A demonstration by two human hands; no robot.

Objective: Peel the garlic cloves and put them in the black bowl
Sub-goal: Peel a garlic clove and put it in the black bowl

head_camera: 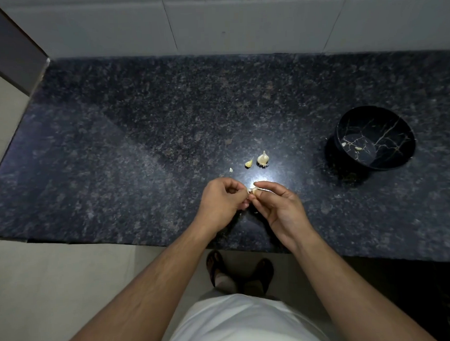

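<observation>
Dark speckled stone tabletop (141,152) under a glare spot, backed by pale wall tiles (239,19). Light floor (57,283) below, with two dark sandals (217,265) near the tabletop's front edge.

The dark granite worktop (141,137) lies bare across its whole left half and along the back by the tiled wall (239,19). Just beyond the hands stand small obstacles — a garlic bulb piece (263,158), a loose clove (249,163) beside it and a scrap of skin (230,170). Between these and the black bowl (375,137) at the right runs an open stretch — nothing stands in it.
</observation>
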